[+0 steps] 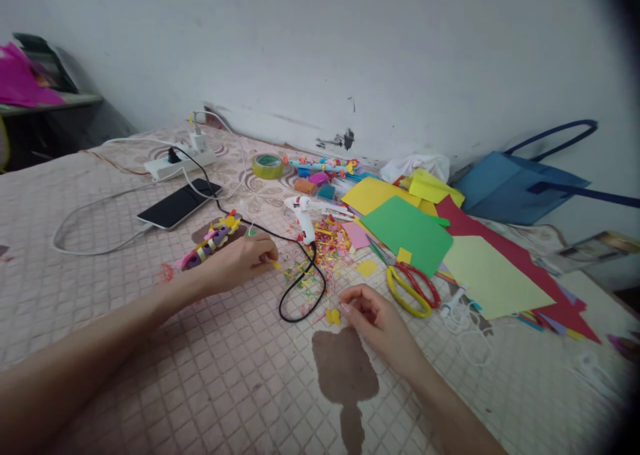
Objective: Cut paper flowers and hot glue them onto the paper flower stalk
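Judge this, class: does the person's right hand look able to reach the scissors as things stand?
Probably yes: the right hand is close to the scissors, their handles angle toward the person, and only patterned tablecloth shows between.

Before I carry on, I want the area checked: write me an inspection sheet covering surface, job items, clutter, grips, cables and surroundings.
Surface: checked cloth with brown patches.
Job items: yellow cutout by the right grip; white glue gun beside paper scraps; decorated purple piece near the left grip.
Clutter: coloured sheets, scissors, tape roll.
Left grip: small yellow bit at its tip; whether pinched is unclear.
Right grip: contact with the cutout unclear.
Cables: black cord loops between the grips, from the glue gun; white cable at the phone.
Surroundings: wall with dark marks, blue bag.
Co-workers: nothing seen.
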{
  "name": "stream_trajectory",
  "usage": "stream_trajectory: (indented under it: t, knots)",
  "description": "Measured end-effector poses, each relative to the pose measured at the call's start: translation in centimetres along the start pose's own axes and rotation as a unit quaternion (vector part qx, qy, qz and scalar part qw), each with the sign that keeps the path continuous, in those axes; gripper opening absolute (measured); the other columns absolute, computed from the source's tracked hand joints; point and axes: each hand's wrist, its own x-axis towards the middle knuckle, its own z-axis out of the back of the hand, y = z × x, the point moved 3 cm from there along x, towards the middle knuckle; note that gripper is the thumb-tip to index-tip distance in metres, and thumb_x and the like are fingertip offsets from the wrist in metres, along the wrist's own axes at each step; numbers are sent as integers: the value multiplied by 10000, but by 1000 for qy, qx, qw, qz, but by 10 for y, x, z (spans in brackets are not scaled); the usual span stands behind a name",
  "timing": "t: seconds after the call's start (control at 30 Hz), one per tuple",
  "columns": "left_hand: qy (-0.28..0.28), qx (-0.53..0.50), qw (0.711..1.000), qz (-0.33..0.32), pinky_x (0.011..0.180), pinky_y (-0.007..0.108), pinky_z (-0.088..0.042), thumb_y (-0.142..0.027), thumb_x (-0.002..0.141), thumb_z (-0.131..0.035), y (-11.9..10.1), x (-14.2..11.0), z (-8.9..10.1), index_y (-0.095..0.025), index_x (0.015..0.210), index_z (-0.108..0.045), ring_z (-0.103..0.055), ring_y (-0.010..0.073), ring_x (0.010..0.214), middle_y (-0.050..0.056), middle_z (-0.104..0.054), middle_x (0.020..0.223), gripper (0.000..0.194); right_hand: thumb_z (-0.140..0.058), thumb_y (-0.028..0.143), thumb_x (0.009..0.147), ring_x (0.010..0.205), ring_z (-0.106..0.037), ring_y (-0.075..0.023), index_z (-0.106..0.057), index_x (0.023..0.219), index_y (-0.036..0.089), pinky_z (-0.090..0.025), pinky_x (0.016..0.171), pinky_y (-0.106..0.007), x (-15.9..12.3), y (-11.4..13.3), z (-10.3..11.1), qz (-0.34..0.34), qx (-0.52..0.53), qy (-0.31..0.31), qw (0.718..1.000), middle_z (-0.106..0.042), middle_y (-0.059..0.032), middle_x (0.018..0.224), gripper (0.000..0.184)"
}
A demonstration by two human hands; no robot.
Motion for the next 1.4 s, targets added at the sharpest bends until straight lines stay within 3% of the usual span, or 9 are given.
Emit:
stream_trajectory:
  t: [0.17,0.33,0.43,0.53,1.0,1.4]
  knots:
    - [11,-162,982,94,568,230,-414,-285,795,-583,-6,-3,0,-146,798,-587,-525,111,611,6,-590,705,139,-538,326,845,633,-509,-127,-576,913,192,-408,543,-242,-2,6,3,10,20,-32,999,-555,-8,759,155]
    - [69,-455,879,128,565,214,-403,-262,726,-662,-28,-3,-26,-146,774,-565,-524,89,611,-24,-589,688,159,-560,333,839,588,-506,-102,-572,887,185,-405,526,-223,-2,18,-9,11,84,-35,996,-547,12,700,156]
    - [78,-526,833,154,547,207,-382,-251,710,-688,-40,-3,-40,-136,791,-579,-509,73,579,-27,-596,687,178,-586,365,822,536,-495,-92,-546,882,184,-375,458,-201,1,27,-25,-9,156,15,988,-530,31,639,195]
    - [74,-560,810,155,554,209,-377,-251,713,-696,-46,-4,-46,-129,801,-587,-522,76,594,-20,-606,696,186,-639,371,784,525,-489,-82,-520,868,187,-366,439,-186,7,35,-37,-9,207,40,977,-527,43,636,234]
    - [83,-617,769,146,568,217,-373,-233,740,-689,-48,-9,-49,-116,814,-580,-526,79,602,-10,-608,682,177,-615,372,802,490,-486,-67,-530,802,181,-374,428,-185,8,38,-45,-15,258,35,966,-530,45,620,209]
    - [94,-560,810,146,597,234,-403,-255,747,-676,-47,-9,-50,-133,829,-579,-546,96,629,-7,-613,707,177,-610,411,783,493,-476,-72,-508,784,190,-363,427,-195,6,39,-45,-35,249,27,968,-515,42,627,244]
